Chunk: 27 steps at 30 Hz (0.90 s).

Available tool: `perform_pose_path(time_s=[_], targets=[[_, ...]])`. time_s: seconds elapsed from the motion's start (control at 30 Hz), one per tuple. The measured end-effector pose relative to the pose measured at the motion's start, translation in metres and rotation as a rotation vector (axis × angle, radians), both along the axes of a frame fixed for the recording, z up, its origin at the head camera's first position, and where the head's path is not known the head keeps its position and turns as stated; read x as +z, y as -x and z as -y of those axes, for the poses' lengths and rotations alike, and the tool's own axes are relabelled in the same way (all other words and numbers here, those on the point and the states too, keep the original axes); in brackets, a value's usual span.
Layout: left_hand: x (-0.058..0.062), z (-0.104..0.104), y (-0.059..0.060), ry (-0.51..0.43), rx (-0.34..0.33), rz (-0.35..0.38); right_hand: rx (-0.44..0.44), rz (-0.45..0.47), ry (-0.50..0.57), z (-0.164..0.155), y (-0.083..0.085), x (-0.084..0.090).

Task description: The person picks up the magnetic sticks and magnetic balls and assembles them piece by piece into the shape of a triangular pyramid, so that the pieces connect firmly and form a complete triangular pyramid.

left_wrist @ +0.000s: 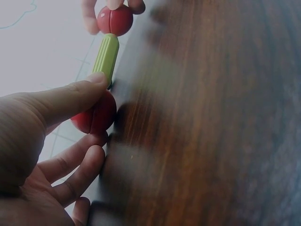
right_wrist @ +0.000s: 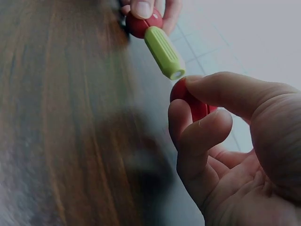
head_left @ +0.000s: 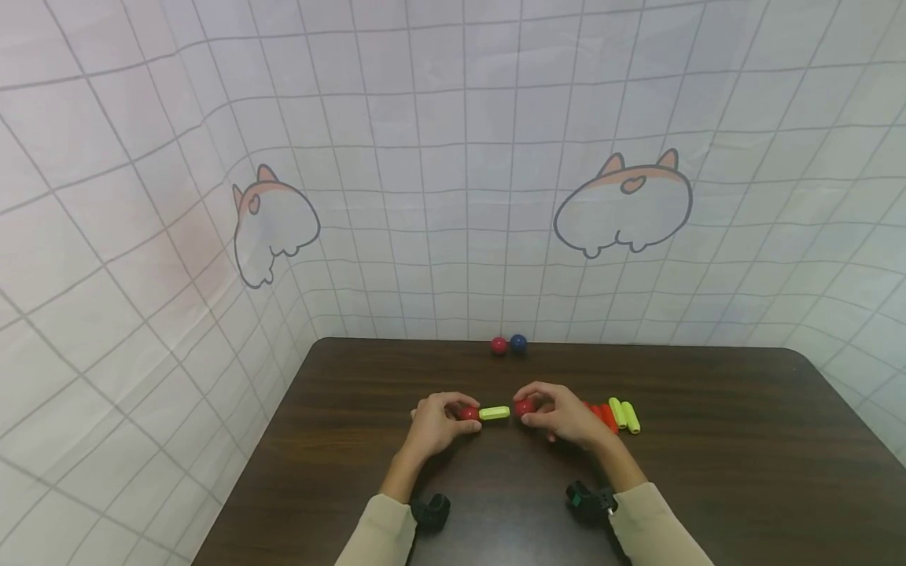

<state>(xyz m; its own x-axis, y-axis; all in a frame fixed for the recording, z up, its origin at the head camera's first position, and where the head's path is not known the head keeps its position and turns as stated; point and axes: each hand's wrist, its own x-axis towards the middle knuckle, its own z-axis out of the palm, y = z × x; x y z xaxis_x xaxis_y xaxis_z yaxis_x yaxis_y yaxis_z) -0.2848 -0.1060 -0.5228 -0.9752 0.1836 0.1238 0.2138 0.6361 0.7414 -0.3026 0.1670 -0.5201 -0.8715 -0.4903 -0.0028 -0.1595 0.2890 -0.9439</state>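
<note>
My left hand (head_left: 453,417) pinches a red ball (head_left: 469,413) between thumb (left_wrist: 70,96) and fingers. A yellow-green ribbed rod (head_left: 494,413) sticks out of that ball toward the right. My right hand (head_left: 541,410) pinches a second red ball (head_left: 524,407) at the rod's free end. In the left wrist view the rod (left_wrist: 106,55) seems to meet that ball (left_wrist: 114,20). In the right wrist view the rod tip (right_wrist: 173,71) sits right at the ball (right_wrist: 190,101), and I cannot tell whether they touch. Both hands hover just over the dark wooden table (head_left: 495,487).
Beside my right hand lie several loose rods, red ones (head_left: 602,415) and yellow-green ones (head_left: 624,415). A red ball (head_left: 499,345) and a blue ball (head_left: 518,343) rest at the table's far edge. A gridded white sheet (head_left: 453,157) walls in the back and sides.
</note>
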Motion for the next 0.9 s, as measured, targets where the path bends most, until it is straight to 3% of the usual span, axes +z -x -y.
perform_pose_path(time_s=[0.9], targets=[[-0.0001,-0.0007,-0.0001,-0.007,0.002,-0.003,-0.034,-0.026,-0.042,0.008,-0.0048,0.0021]])
